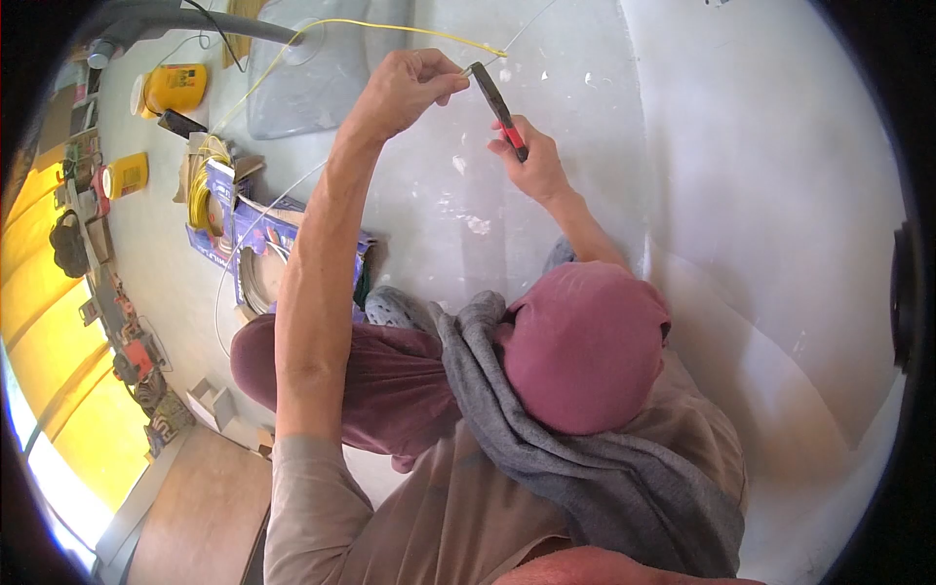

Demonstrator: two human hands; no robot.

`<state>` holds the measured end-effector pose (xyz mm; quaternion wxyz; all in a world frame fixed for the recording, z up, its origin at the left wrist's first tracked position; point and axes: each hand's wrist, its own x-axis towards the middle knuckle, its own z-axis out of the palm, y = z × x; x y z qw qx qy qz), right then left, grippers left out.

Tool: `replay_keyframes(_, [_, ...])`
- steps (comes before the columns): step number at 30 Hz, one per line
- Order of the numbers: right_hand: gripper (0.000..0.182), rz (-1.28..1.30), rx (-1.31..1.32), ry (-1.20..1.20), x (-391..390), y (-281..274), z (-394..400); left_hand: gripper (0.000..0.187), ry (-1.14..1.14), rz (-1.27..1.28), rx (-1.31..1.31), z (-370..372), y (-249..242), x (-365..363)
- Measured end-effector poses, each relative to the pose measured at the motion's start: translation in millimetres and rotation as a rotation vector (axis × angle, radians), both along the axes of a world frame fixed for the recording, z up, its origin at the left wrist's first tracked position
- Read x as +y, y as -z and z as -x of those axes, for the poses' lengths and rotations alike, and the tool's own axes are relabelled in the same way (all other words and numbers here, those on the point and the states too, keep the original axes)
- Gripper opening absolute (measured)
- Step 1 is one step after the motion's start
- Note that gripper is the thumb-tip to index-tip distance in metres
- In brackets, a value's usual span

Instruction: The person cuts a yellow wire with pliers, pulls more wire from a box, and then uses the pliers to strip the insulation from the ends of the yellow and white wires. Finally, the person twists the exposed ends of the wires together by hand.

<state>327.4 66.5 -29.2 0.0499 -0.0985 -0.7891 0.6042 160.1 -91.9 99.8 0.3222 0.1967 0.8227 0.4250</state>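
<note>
My left hand [405,93] is closed, its fingertips pinching the end of a thin wire. My right hand [534,161] grips pliers [497,102] with red and black handles. The plier jaws touch or nearly touch the wire beside my left fingertips; the exact contact is too small to tell. A yellow wire [390,28] arcs above both hands, its tip right of the jaws. Partly behind my left forearm runs a pale cable [226,278].
Cable coils sit in a torn blue box [226,190] at the left. Yellow tubs [178,89], a clear plastic sheet [292,83] and a grey hose [229,23] lie at upper left. Tools line the far left. A pale wall [770,195] rises at the right.
</note>
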Motion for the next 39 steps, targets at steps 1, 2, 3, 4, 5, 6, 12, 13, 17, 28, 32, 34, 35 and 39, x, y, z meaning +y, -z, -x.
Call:
replay_keyframes(1, [0.025, 0.030, 0.024, 0.010, 1, -1, -1, 0.019, -0.001, -0.004, -0.002, -1, 5, 1])
replay_keyframes(2, [0.022, 0.060, 0.049, 0.020, 2, -2, -2, 0.018, -0.004, -0.004, 0.056, -3, 9, 3])
replay_keyframes(3, [0.022, 0.056, 0.050, 0.016, 4, -4, -4, 0.018, -0.010, -0.003, 0.115, -5, 10, 5])
replay_keyframes(4, [0.024, 0.028, 0.018, -0.027, 8, -6, -6, 0.018, -0.015, -0.005, 0.116, -8, 11, 7])
replay_keyframes(5, [0.027, 0.002, -0.014, -0.069, 10, -8, -9, 0.018, -0.028, 0.004, 0.124, -11, 12, 9])
replay_keyframes(6, [0.027, 0.001, -0.014, -0.072, 10, -11, -10, 0.018, -0.039, 0.014, 0.131, -13, 14, 9])
replay_keyframes(12, [0.030, 0.036, -0.046, -0.071, 7, -10, -13, 0.017, -0.066, -0.011, 0.186, -17, 18, 9])
replay_keyframes(13, [0.031, 0.040, -0.029, -0.077, 7, -9, -13, 0.017, -0.067, -0.012, 0.186, -17, 17, 8])
replay_keyframes(17, [0.040, 0.023, 0.020, -0.095, 7, -5, -12, 0.018, -0.065, 0.000, 0.178, -16, 12, 8])
replay_keyframes(28, [0.054, -0.118, 0.049, -0.108, 15, -13, -7, 0.019, -0.060, 0.021, 0.189, -14, 12, 6])
replay_keyframes(32, [0.043, -0.115, 0.081, -0.094, 15, -9, -5, 0.020, -0.063, 0.015, 0.221, -14, 16, 5])
replay_keyframes(34, [0.042, -0.100, 0.056, -0.104, 16, -11, -4, 0.020, -0.066, 0.006, 0.236, -15, 15, 6])
replay_keyframes(35, [0.042, -0.085, 0.031, -0.116, 16, -11, -3, 0.020, -0.065, 0.014, 0.232, -16, 14, 6])
replay_keyframes(39, [0.037, -0.059, 0.021, -0.097, 16, -7, -2, 0.021, -0.044, 0.070, 0.210, -17, 8, 7])
